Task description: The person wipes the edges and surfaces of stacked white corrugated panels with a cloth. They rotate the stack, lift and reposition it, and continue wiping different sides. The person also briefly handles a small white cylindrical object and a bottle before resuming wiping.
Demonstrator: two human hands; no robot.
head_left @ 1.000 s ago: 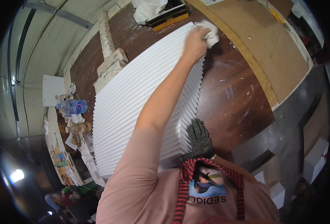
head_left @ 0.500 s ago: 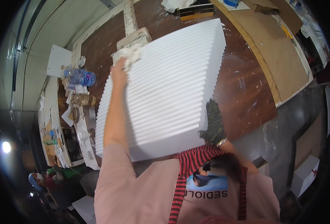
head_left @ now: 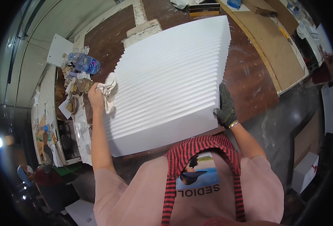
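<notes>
A large white block with a ridged top (head_left: 166,79) lies on the brown table (head_left: 249,81), its smooth near side toward me. At its left edge my bare left hand (head_left: 96,96) grips a crumpled whitish cloth (head_left: 108,92), which hangs beside the ridges. My right hand (head_left: 226,107), in a dark grey glove, rests against the block's near right corner. Its thumb lies on the near side and its fingers stretch along the right side.
Beyond the block lies a pale, stained flat board with a handle (head_left: 143,29). To the left stand a blue-tinted plastic bottle (head_left: 84,63) and a murky jar (head_left: 84,86) among scraps. A dark open box (head_left: 203,9) sits at the far edge, with cardboard sheets (head_left: 272,49) at right.
My left hand has drawn the cloth from the far left of the ridged top back toward me, off its left edge. The right hand stays at the near right corner.
</notes>
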